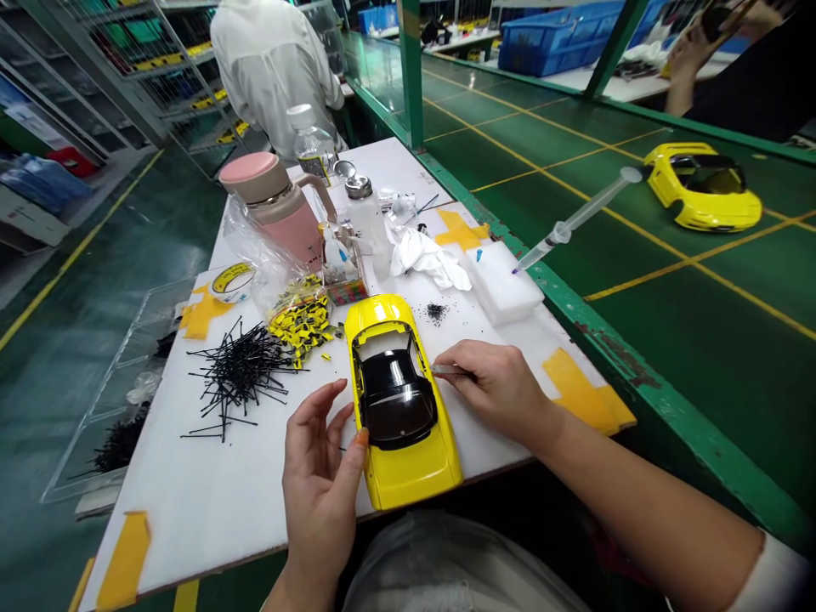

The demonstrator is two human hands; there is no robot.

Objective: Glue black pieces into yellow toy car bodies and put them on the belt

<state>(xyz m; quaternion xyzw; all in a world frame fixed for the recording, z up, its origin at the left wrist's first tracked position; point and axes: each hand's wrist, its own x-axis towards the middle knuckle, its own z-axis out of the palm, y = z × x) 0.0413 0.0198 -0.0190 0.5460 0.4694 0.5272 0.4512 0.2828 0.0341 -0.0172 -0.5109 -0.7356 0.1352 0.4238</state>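
Note:
A yellow toy car body [417, 472] with a black roof and dark windows lies upright on the white work table, directly in front of me. My left hand [325, 476] is cupped along its left side, fingers apart, the thumb touching the body's edge. On the opposite side my right hand [501, 387] pinches slim metal tweezers [451, 371], their tip against the car's right side by the window opening. What the tip works on is too small to make out. Left of the car lie a heap of thin black stems [246, 365] and many small yellow-and-black pieces [299, 327].
Behind the car stand a pink jug [286, 217], a pump bottle [366, 212] and crumpled white tissue [430, 259]. A syringe [567, 229] sticks up from a white foam block [503, 285]. Another yellow car body [717, 217] sits on the green conveyor [669, 297]. Co-workers are beyond.

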